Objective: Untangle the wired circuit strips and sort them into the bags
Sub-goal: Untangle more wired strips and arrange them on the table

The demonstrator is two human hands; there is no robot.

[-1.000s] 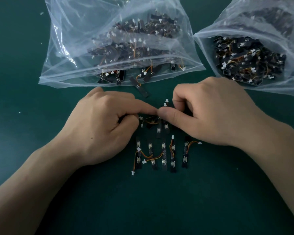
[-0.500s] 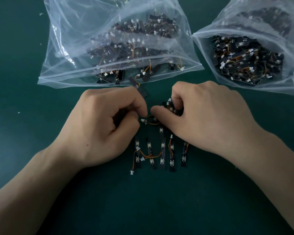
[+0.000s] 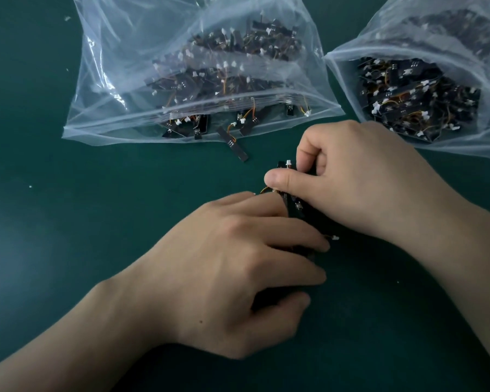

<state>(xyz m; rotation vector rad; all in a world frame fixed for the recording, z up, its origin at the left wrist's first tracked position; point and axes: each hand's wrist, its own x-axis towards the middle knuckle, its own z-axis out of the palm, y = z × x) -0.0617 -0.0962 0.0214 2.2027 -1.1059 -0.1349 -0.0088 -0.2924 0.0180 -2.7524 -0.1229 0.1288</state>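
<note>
Slid toward 4 o'clock since a second ago: left hand (image 3: 238, 267), fingers nearly straight and side by side, resting over the row of black circuit strips with orange wires on the dark green counter (image 3: 68, 222), row mostly hidden, one white connector (image 3: 334, 237) peeking out by the fingertips. At 1 o'clock of it, right hand (image 3: 359, 176) pinching a tangled bundle of strips (image 3: 292, 206) between thumb and forefinger. At 11 o'clock, large clear plastic bag (image 3: 119, 80) of strips, one loose black strip (image 3: 234, 144) poking from its mouth. At 2 o'clock, second clear bag (image 3: 487, 137), also filled.
</note>
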